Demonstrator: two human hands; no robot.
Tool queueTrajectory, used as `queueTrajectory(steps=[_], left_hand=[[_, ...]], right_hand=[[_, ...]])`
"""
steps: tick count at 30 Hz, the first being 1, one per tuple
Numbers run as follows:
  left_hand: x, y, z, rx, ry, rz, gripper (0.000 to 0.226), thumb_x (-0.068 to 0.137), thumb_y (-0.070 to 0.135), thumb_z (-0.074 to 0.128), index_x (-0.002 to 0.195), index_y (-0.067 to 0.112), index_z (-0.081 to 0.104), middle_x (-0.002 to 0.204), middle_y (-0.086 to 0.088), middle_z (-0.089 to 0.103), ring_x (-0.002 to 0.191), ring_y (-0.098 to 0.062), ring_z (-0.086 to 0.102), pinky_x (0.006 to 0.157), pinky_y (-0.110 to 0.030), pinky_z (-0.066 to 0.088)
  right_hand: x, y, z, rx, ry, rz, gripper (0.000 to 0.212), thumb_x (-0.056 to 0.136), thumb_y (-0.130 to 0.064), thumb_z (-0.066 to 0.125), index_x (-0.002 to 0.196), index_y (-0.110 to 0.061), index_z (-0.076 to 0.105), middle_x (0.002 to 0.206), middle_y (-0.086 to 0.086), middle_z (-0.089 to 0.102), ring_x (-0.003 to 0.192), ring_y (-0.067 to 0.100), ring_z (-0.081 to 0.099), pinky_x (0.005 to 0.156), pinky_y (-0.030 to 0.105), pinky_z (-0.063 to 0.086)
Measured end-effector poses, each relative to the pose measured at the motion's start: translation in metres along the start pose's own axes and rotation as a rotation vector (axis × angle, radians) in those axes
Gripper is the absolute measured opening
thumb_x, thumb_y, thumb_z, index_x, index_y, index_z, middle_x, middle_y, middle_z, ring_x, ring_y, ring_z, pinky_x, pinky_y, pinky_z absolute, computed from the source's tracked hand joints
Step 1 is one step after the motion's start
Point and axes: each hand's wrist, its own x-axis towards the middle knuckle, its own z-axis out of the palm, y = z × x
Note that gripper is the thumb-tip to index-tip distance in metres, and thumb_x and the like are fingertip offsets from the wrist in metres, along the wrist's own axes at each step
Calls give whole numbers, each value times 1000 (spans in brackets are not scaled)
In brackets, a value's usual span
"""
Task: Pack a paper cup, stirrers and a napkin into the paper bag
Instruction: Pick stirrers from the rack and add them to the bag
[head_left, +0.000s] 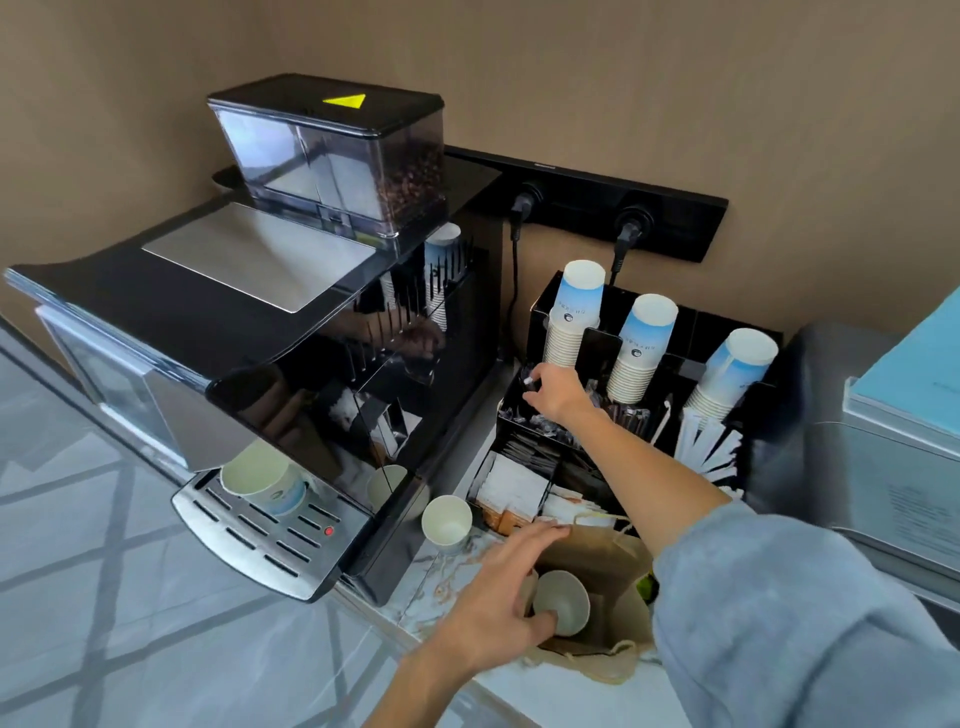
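Left hand clamps cup in bag; right hand pinches in stirrer bin, far beyond bag.

Three stacks of upturned paper cups stand in the black organiser. Left of the organiser, three single cups show: one in the paper bag, one on the counter, one on the coffee machine's drip tray

Matt brown paper bag and matt paper cup under the left hand, glossy black plastic organiser around the right hand, perhaps film-wrapped stirrers beneath it, soft grey cloth sleeve, polished marble-look counter beside the left hand.
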Motion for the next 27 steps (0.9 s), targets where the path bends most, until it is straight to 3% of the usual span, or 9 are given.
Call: queueTrajectory(steps=[3,7,10,13,16,18,21,27], left_hand=[[1,-1,1,-17,3,4,82,78,13,66,141,53,31,153,31,23,144,9,16,106,0,14],[1,-2,1,-13,14,12,80,79,14,67,142,49,32,154,28,25,144,8,16,115,-14,16],[1,-3,0,-7,18,13,79,79,12,67,142,47,33,153,27,26,143,11,16,109,-1,12],[1,-3,1,-10,7,11,80,79,10,67,142,48,34,152,30,25,140,15,15,100,9,9],[1,-3,2,-13,4,13,81,78,10,66,141,49,34,152,28,26,142,6,19,98,10,13],[2,-3,3,-15,2,21,81,77,10,66,141,49,34,152,27,27,143,2,21,106,1,18],[3,-3,3,-28,4,15,81,77,10,65,140,51,34,153,26,27,145,-1,20,118,-23,21],[3,-2,2,-22,15,9,80,78,9,67,141,49,35,152,23,29,144,0,21,116,-23,21]], right_hand=[[2,-3,5,29,31,5,24,94,-14,62,99,9,68,99,23,73,92,35,70,79,35,55],[2,0,5,66,65,18,35,92,-11,66,62,3,55,72,24,68,87,37,72,83,37,58],[-2,7,0,113,132,6,28,92,-13,66,75,10,67,81,27,73,82,36,71,82,37,59],[-6,13,-7,125,220,-38,13,91,-14,67,83,-5,73,79,12,72,77,24,68,80,36,59],[-12,12,-14,139,261,-85,11,88,-10,66,76,-11,67,83,7,69,78,20,66,76,31,56],[-16,11,-17,189,242,-90,9,86,-10,63,78,-12,60,90,5,69,81,21,67,74,27,51],[-20,15,-17,295,218,-95,9,86,-10,63,80,-13,57,96,8,74,85,21,70,79,33,58],[-22,24,-13,455,173,-73,20,81,-2,72,92,-15,61,85,7,71,79,21,69,87,32,59]])
